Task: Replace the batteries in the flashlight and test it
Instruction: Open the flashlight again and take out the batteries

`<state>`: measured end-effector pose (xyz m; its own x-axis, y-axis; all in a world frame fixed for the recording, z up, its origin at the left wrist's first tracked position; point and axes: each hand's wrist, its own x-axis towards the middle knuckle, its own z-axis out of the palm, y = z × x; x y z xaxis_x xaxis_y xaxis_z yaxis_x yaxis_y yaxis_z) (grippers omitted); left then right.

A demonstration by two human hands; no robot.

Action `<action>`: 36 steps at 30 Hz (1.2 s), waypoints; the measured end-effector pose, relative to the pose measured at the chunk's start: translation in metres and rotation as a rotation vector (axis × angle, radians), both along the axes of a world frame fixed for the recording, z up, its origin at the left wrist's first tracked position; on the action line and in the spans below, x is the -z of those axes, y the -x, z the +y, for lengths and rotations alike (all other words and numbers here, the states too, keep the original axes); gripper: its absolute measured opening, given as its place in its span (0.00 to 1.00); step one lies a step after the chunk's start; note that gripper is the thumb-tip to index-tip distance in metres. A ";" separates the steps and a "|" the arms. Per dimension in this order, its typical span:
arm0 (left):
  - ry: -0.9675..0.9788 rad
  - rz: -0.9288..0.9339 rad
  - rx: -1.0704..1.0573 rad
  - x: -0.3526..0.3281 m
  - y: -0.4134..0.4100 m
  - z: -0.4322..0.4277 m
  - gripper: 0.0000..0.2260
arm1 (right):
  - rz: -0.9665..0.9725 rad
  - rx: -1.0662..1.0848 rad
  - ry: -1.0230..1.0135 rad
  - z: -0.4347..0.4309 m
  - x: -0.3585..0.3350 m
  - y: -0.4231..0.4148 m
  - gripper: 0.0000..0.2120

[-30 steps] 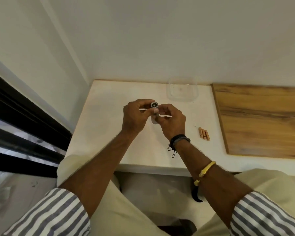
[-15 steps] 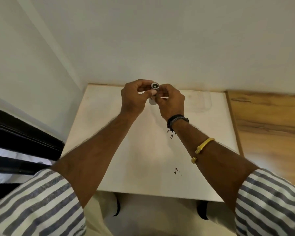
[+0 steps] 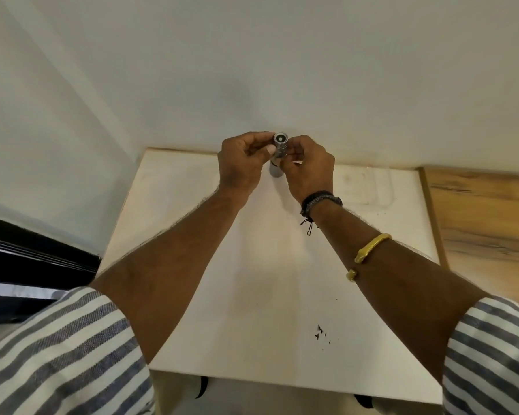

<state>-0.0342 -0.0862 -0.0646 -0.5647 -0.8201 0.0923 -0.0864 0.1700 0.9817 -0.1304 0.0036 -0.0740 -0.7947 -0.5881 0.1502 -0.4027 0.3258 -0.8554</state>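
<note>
Left hand (image 3: 241, 166) and right hand (image 3: 307, 167): fingers curled, pinching upright silver flashlight (image 3: 278, 154) above white table (image 3: 252, 295).

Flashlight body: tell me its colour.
Silver-grey all along its barrel. The flashlight shows best in the head view, the only one given.

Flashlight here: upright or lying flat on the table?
Upright: the left hand and right hand pinch the flashlight near its top, its round end facing the camera, body pointing down toward the table.
</note>
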 end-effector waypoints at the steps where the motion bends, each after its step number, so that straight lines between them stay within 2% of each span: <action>1: -0.016 0.003 -0.001 0.002 0.000 0.001 0.11 | 0.000 -0.002 0.006 0.000 0.000 0.000 0.10; 24: -0.119 -0.003 -0.127 0.014 0.013 -0.007 0.11 | -0.012 0.044 0.008 -0.019 0.002 0.004 0.13; 28: -0.116 -0.032 -0.207 0.011 0.003 0.004 0.11 | -0.067 0.087 0.028 -0.005 -0.006 -0.003 0.16; 36: -0.123 0.006 -0.192 -0.016 -0.037 0.061 0.09 | -0.131 0.148 0.123 0.065 -0.033 -0.034 0.11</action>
<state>0.0032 -0.0252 -0.0483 -0.3974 -0.9176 -0.0122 -0.1000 0.0301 0.9945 -0.0967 0.0681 -0.0409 -0.8882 -0.4476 0.1036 -0.2413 0.2627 -0.9342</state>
